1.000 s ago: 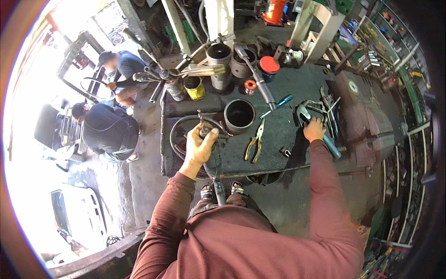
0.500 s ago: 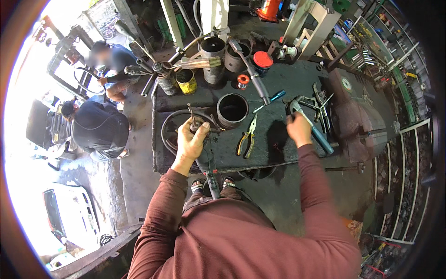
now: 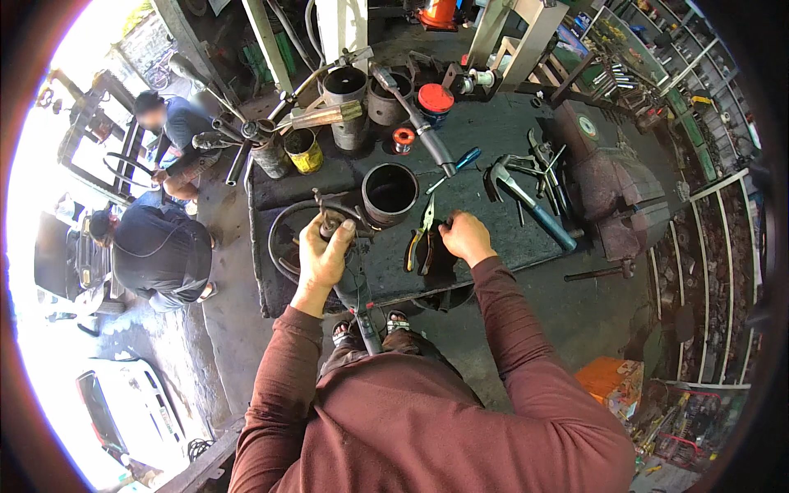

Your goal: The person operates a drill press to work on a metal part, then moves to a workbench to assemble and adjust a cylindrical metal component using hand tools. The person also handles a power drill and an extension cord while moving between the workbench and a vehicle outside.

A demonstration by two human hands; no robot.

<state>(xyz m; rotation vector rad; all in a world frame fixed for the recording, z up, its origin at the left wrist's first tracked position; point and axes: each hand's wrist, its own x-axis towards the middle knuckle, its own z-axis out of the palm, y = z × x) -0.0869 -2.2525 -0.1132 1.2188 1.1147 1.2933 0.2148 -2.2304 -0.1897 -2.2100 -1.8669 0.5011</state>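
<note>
My left hand (image 3: 323, 253) is closed around a greasy metal tool (image 3: 355, 289) whose dark shaft runs down off the bench edge toward my feet. The tool's head sits over a large dark ring (image 3: 279, 246) lying on the black workbench (image 3: 485, 185). My right hand (image 3: 466, 237) rests knuckles-up on the bench with curled fingers, its fingertips right beside yellow-handled pliers (image 3: 421, 237). Whether it grips them is hidden. A dark metal cylinder sleeve (image 3: 389, 191) stands just behind both hands.
A blue-handled hammer (image 3: 532, 208), wrenches and a blue screwdriver (image 3: 460, 163) lie right of the pliers, in front of a big vise (image 3: 618, 191). A yellow can (image 3: 302, 150), more sleeves and a red cap (image 3: 435, 97) stand at the back. Two people (image 3: 160, 255) crouch at left.
My right hand has moved left from the blue-handled hammer to the pliers. My left hand has kept its grip on the tool by the ring.
</note>
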